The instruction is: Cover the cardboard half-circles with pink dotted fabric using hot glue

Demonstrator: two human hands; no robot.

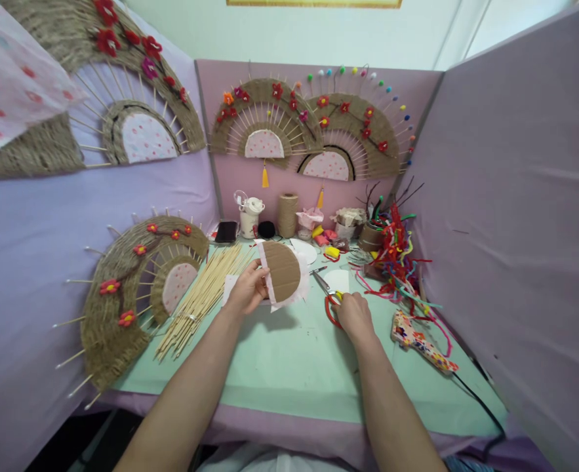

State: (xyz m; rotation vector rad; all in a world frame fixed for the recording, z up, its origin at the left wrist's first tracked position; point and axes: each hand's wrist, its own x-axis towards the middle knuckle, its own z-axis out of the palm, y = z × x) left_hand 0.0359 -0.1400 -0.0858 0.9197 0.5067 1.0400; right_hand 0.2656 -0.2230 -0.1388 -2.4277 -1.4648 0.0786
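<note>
My left hand (248, 289) holds up a brown cardboard half-disc (282, 270) with pink spotted fabric showing round its edge, just above the green table top. My right hand (353, 315) rests on the table on the red handles of a pair of scissors (326, 292), whose blades point up and left toward the half-disc. A white paper piece (337, 280) lies just beyond the scissors.
A bundle of bamboo skewers (201, 296) lies left of my left hand, beside a woven twine fan (136, 295). A twine spool (287, 215), a white pot (250, 216) and small craft bits line the back. Pipe cleaners (396, 259) and a glue gun (419, 340) sit at right. Purple partition walls (515, 216) enclose the table.
</note>
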